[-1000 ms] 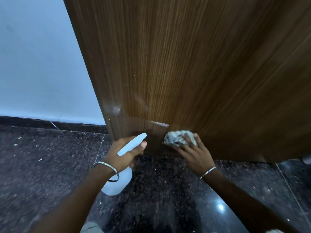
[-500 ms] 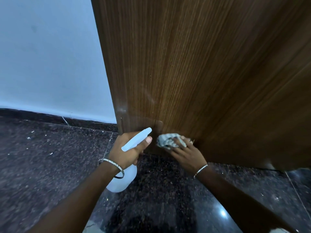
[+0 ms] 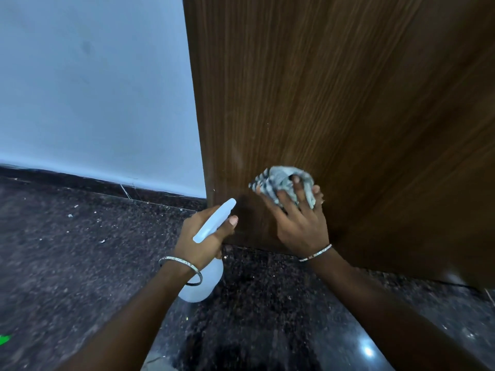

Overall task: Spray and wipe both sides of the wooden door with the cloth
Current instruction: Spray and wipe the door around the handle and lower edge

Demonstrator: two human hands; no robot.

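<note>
Where the wooden door (image 3: 348, 103) meets the dark speckled floor (image 3: 80, 250), a crumpled grey-and-white cloth (image 3: 278, 180) is pressed against the door's face. It sits low down, near the bottom edge and a little in from the left vertical edge. The right hand (image 3: 300, 220) lies over the cloth, fingers spread and nearly straight, pushing it onto the wood.

The door stands upright, its long axis and grain running straight up from the hands, so almost all of this face lies above and to the right of the cloth. The right hand is the nearer one to it.

Just beside the door's left edge, the left hand (image 3: 201, 239) curls around the neck of a white spray bottle (image 3: 206, 285). Its nozzle points up toward the wood and its body hangs below the wrist. A pale blue wall (image 3: 93, 89) stands beyond that edge. The door's other side is hidden.
</note>
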